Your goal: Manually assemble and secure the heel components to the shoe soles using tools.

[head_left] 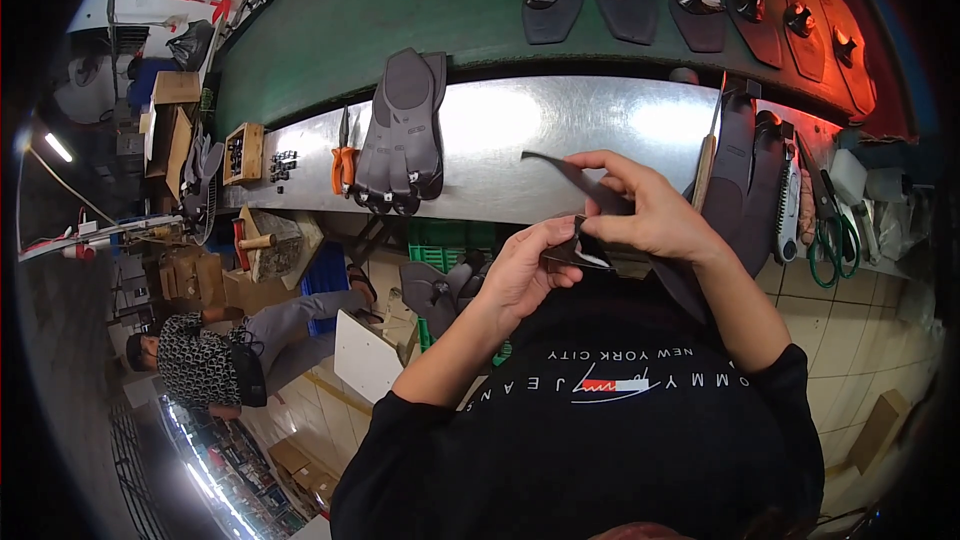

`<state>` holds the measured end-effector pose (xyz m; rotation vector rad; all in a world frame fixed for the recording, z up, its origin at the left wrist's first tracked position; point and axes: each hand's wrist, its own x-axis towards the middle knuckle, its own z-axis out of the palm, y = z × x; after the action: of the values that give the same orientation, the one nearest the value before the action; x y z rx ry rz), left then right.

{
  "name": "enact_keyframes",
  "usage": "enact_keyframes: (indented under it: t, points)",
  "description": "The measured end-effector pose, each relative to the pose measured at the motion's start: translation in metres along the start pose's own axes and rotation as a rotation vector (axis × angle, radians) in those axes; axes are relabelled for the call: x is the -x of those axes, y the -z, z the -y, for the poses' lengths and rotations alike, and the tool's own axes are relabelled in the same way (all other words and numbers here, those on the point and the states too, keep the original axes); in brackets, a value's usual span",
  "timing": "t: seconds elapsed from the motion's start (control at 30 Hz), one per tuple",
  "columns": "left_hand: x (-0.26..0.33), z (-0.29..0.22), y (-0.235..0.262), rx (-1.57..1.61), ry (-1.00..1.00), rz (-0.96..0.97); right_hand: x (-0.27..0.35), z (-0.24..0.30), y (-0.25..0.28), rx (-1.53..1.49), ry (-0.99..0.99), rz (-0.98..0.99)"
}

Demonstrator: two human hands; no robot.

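Above the near edge of the metal bench, both my hands are closed on one dark grey, flat, flexible piece (580,180) that looks like a shoe part. My right hand (655,215) grips its long body, and one narrow end sticks out to the upper left past the fingers. My left hand (535,260) pinches a small shiny black part with a white patch (592,257) at the lower end. The fingers hide how the two parts join. To the left lies a stack of dark grey sole-shaped pieces (408,130).
Orange-handled pliers (343,168), small black parts (283,168) and a wooden box (243,153) lie leftward. At right are a wooden-handled tool (705,165), a cutter (788,205) and green-handled scissors (835,235). Dark pieces rest on the green belt (400,15). A person (200,355) is at left.
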<state>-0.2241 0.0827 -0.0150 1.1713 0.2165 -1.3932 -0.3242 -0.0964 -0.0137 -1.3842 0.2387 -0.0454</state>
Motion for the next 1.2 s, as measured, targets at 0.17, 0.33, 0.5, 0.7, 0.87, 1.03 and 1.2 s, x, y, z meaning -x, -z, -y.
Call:
enact_keyframes:
  t: [0.17, 0.33, 0.5, 0.7, 0.87, 1.03, 1.2]
  points:
    - [0.0, 0.003, 0.003, 0.032, 0.012, 0.058, 0.002, -0.004, -0.001, -0.034, 0.002, -0.001]
    - [0.017, -0.006, 0.024, -0.115, -0.138, 0.107, 0.003, -0.006, 0.014, -0.176, -0.11, -0.072]
    - [0.028, -0.004, 0.117, -0.945, -0.406, -0.29, 0.017, 0.006, 0.02, -0.233, -0.135, -0.124]
    - [-0.02, 0.031, 0.164, -1.472, -0.691, -0.702, 0.008, 0.0, 0.006, -0.215, -0.159, -0.05]
    - [-0.026, 0.062, 0.144, -1.501, -0.778, -0.641, 0.01, -0.003, 0.002, -0.204, -0.126, -0.041]
    - [-0.009, 0.053, 0.14, -1.683, -0.635, -0.465, 0.008, -0.011, -0.002, -0.158, -0.087, -0.015]
    - [0.032, 0.004, 0.14, -1.6, -0.195, -0.178, 0.018, -0.005, -0.009, -0.092, -0.03, -0.066]
